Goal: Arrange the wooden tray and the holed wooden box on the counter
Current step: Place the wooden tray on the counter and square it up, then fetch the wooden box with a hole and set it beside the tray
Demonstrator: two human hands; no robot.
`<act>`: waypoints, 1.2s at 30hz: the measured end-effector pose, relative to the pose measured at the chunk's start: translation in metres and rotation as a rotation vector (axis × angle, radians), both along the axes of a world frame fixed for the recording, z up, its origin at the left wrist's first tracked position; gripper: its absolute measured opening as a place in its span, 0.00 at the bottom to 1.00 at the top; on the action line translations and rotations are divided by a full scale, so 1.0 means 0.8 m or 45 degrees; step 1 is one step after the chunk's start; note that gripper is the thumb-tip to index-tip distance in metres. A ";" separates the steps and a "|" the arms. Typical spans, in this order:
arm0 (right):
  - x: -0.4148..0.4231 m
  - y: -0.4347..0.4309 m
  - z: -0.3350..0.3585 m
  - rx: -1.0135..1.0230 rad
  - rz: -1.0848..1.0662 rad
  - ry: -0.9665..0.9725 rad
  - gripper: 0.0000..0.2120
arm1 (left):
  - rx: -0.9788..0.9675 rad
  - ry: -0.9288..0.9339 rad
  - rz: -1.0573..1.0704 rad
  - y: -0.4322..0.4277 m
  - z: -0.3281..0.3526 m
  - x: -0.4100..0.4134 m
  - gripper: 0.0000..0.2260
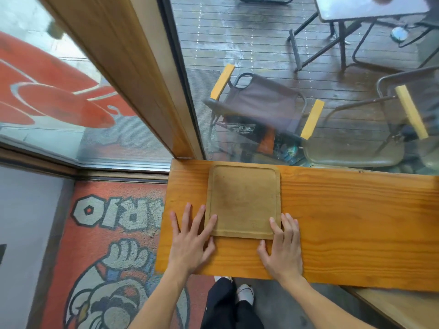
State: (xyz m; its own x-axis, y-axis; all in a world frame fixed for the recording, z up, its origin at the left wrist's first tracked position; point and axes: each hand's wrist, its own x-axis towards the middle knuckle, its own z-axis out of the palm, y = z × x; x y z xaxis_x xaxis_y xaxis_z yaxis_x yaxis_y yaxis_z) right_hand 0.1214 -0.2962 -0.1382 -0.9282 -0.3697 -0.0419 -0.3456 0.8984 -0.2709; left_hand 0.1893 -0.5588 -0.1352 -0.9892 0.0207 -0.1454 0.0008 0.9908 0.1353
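Note:
A square wooden tray (243, 200) with a shallow raised rim lies flat on the left part of the wooden counter (344, 217), its far edge close to the window. My left hand (190, 241) lies spread on the counter, fingertips touching the tray's near left corner. My right hand (282, 245) lies spread at the tray's near right corner, fingers resting on its rim. Neither hand grips the tray. No holed wooden box is in view.
A glass window with a wooden frame post (142, 79) runs right behind the counter. Outside stand folding chairs (261, 108) and a metal table (370, 8). Left of the counter's end a printed red floor mat (107, 245) lies below.

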 end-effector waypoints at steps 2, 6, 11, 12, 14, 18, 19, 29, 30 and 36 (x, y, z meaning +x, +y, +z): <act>0.001 -0.002 0.005 0.052 0.004 -0.029 0.29 | -0.041 -0.135 0.012 0.004 0.013 -0.003 0.29; 0.012 -0.007 0.023 0.177 -0.037 -0.239 0.31 | -0.024 -0.399 0.105 0.017 0.044 -0.003 0.30; -0.026 0.001 0.092 0.427 0.011 -0.780 0.36 | 0.065 -0.683 0.247 0.020 0.103 -0.032 0.34; -0.035 -0.003 0.108 0.443 -0.021 -0.910 0.37 | 0.069 -0.762 0.289 0.024 0.120 -0.042 0.34; -0.045 -0.012 0.139 0.425 -0.104 -1.092 0.36 | 0.069 -0.864 0.360 0.039 0.155 -0.055 0.34; -0.044 -0.010 0.197 0.267 -0.133 -1.165 0.32 | 0.210 -0.915 0.403 0.072 0.215 -0.058 0.28; -0.040 -0.004 0.218 0.195 -0.132 -1.182 0.30 | 0.264 -0.922 0.387 0.079 0.224 -0.056 0.25; -0.045 0.287 0.357 -0.345 -0.904 -0.997 0.23 | 0.239 -0.824 -0.129 0.252 0.291 -0.165 0.17; -0.043 0.328 0.363 -0.385 -1.011 -0.956 0.22 | 0.240 -0.816 -0.173 0.284 0.300 -0.176 0.17; -0.041 0.539 0.377 -0.577 -1.472 -0.766 0.22 | 0.356 -0.832 -0.340 0.465 0.320 -0.212 0.19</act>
State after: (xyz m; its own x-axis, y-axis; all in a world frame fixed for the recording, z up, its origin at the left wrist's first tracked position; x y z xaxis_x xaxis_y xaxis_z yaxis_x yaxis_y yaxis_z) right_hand 0.0887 0.1349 0.1635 -0.5958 0.5028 -0.6263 0.8031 0.3855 -0.4544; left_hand 0.0200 -0.1867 0.1205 -0.6601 0.3692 -0.6542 0.0693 0.8971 0.4364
